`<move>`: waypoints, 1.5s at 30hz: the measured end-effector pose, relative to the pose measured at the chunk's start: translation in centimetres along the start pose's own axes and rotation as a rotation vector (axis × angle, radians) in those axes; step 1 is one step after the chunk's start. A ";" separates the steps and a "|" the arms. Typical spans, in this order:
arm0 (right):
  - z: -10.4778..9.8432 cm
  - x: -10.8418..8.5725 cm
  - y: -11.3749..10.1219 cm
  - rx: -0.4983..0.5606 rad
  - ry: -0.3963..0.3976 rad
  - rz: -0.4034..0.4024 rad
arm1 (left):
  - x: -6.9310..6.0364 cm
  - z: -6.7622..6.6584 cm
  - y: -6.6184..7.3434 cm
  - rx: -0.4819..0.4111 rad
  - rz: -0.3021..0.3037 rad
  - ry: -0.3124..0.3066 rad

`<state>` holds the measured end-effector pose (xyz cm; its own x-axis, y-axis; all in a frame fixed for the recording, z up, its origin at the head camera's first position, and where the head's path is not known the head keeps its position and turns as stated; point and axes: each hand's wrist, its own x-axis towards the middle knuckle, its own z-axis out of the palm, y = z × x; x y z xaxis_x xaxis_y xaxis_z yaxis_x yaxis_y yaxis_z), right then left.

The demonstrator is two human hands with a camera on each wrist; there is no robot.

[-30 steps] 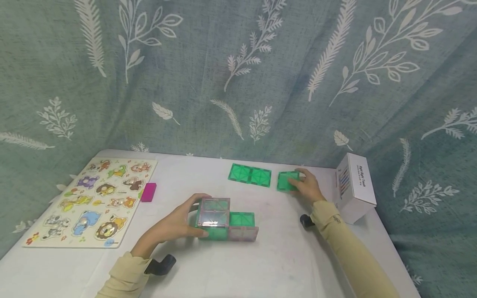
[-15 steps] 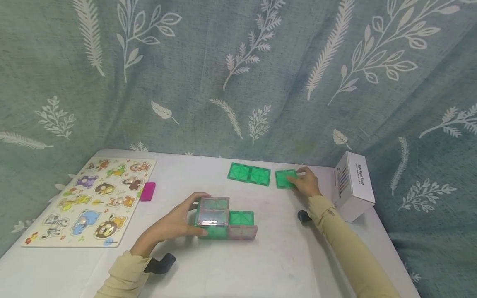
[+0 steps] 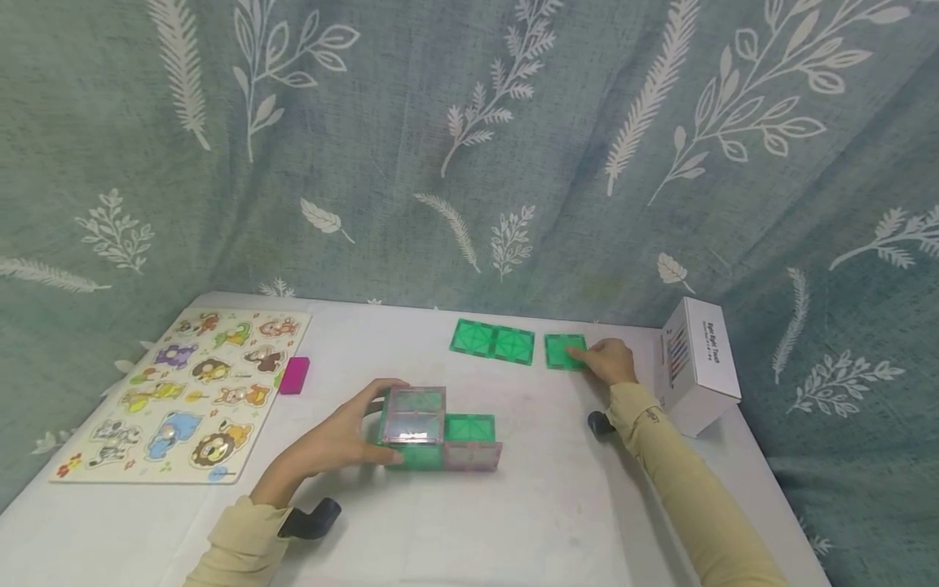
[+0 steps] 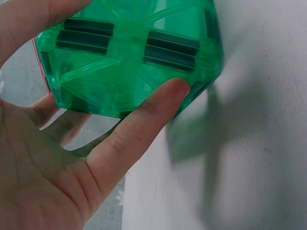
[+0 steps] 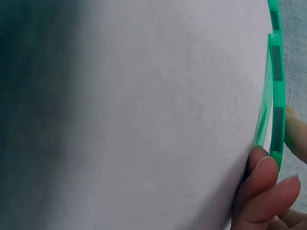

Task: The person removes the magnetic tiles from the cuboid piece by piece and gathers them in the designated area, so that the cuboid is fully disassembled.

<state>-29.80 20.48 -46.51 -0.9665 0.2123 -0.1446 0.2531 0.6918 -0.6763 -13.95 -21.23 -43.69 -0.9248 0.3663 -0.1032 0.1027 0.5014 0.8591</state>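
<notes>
My left hand (image 3: 339, 436) grips the left end of a small structure of see-through magnetic tiles (image 3: 414, 414), thumb at the near side and fingers behind. Pink-framed tiles form its top and low right front, and green tiles make up the rest. Up close in the left wrist view, the thumb (image 4: 139, 129) presses a green wall with dark magnet strips. Farther back, my right hand (image 3: 610, 361) pinches the right edge of a loose green square magnetic tile (image 3: 563, 350). The right wrist view shows that tile (image 5: 278, 96) edge-on between fingertips on both sides.
Two joined green tiles (image 3: 491, 342) lie at the back, left of the held one. An animal peg puzzle board (image 3: 242, 424) occupies the left side, with a magenta block (image 3: 294, 376) beside it. A white box (image 3: 700, 367) stands at right. A leaf-patterned curtain (image 3: 381, 147) hangs behind.
The green tile at my right hand has shifted slightly back, and the fingers on its far edge have drawn to its right side. My left hand and the structure have slid slightly left.
</notes>
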 end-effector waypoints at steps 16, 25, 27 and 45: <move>-0.3 0.3 -0.3 -0.191 -0.046 -0.075 | -0.3 -0.6 -0.5 -0.023 0.003 0.000; -0.4 0.0 -0.8 -0.242 -0.078 -0.087 | -0.5 -0.8 -0.5 -0.029 0.004 -0.005; -0.4 -0.2 -1.0 -0.255 -0.077 -0.105 | -0.4 -0.8 -0.6 -0.048 -0.003 -0.017; 0.9 -7.3 -7.8 -0.191 -0.314 -0.556 | -0.2 -0.8 -0.5 -0.015 -0.021 -0.013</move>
<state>-24.71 12.92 -40.79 -0.9146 -0.4029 -0.0346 -0.3114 0.7565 -0.5751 -14.06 -22.18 -43.68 -0.9219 0.3660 -0.1274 0.0778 0.4970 0.8642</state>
